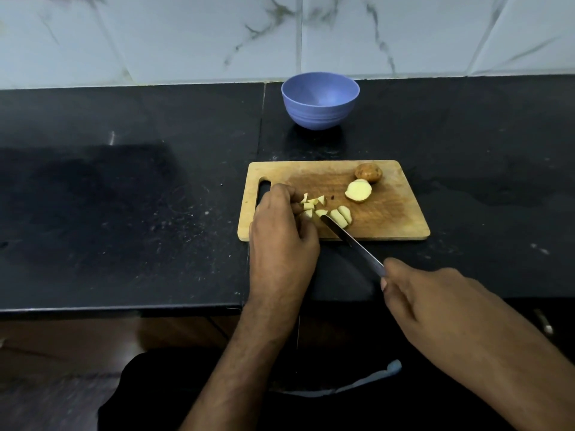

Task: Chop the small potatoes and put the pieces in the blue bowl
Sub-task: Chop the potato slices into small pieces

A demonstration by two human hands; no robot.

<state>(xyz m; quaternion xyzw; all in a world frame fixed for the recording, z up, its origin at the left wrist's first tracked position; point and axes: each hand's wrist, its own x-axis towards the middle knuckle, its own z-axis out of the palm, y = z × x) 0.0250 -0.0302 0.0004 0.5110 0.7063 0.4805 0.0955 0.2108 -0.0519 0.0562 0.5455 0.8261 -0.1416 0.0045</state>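
Right hand [435,301] grips knife [351,241], left hand [281,225] pinches pieces [311,206]; blue bowl [320,101] empty

I am seeing both bare forearms reaching forward from the bottom of the view. The left hand [281,234] is lying knuckles up, its back toward me, wrist nearly straight, fingers curled down and forward with the fingertips [295,200] bunching together at the far end. The left forearm is running up from the lower middle, leaning slightly right. The right hand [435,303] is coming in from the lower right, its forearm slanting up and to the left. Its fingers are wrapping into a closed grip, thumb side up, index knuckle leading toward the left hand. The two hands are sitting near each other, not touching.
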